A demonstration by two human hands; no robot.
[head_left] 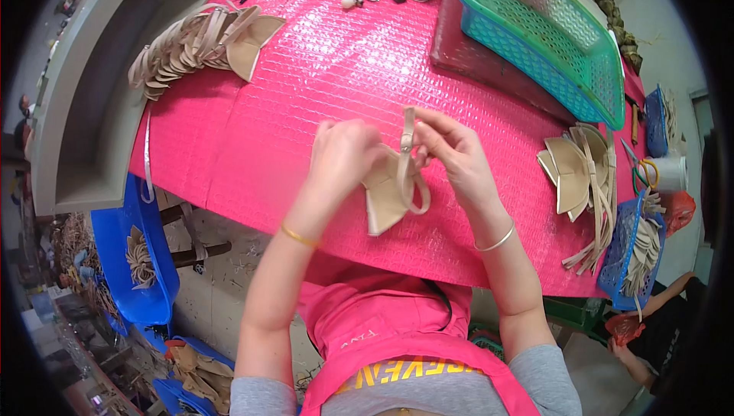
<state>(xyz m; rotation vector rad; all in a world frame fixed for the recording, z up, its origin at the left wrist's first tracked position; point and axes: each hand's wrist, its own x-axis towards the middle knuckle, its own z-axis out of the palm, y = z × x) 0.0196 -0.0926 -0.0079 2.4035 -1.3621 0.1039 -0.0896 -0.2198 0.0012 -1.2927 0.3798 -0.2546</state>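
Over the pink-covered table I hold a beige sandal upper [386, 200], a stitched heel piece with pale edges. Its thin strap [407, 119] stands up beside it and curls into a loop, with a small buckle partway along. My right hand [457, 157] pinches this strap between thumb and fingers near the buckle. My left hand [344, 152] is closed at the upper's top left edge, slightly blurred, and its fingertips are partly hidden. At the right lies a small stack of similar uppers [569, 175] with straps trailing toward the table's front edge.
A long row of beige uppers [187, 53] lies at the far left beside a grey shelf unit [76, 102]. A green basket [527, 34] stands at the back right. Scissors [648, 173] and a blue basket of beige pieces [618, 251] are at the right edge, near another person's hand [631, 362].
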